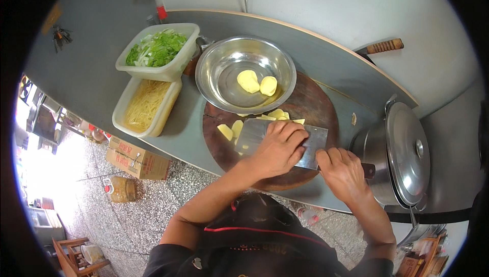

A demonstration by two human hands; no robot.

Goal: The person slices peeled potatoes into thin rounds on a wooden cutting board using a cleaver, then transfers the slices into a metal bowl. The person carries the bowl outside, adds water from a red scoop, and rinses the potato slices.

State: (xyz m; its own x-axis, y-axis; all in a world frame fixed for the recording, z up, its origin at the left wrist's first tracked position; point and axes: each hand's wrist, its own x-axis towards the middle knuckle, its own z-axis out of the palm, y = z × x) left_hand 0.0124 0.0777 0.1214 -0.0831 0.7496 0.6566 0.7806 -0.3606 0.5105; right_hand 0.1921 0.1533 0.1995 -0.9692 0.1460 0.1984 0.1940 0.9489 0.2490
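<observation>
My right hand (340, 168) grips the dark handle of a wide metal cleaver (315, 139) over a round wooden chopping board (328, 109). The blade lies nearly flat, its face turned up. Fingers of my left hand (280, 147) rest bent on the blade; what is beneath it is hidden. Pale yellow peeled potato slices (237, 128) lie at the blade's left and far sides. A steel bowl (208, 90), partly over the board's far edge, holds two peeled potato pieces (248, 81).
Left of the bowl, a plastic tub of chopped greens (158, 49) sits partly on a tub of yellow shreds (147, 105). A lidded steel pot (407, 154) stands right of the board. Behind the counter's back panel is a wrapped knife handle (386, 46). Cardboard boxes (137, 158) are on the floor.
</observation>
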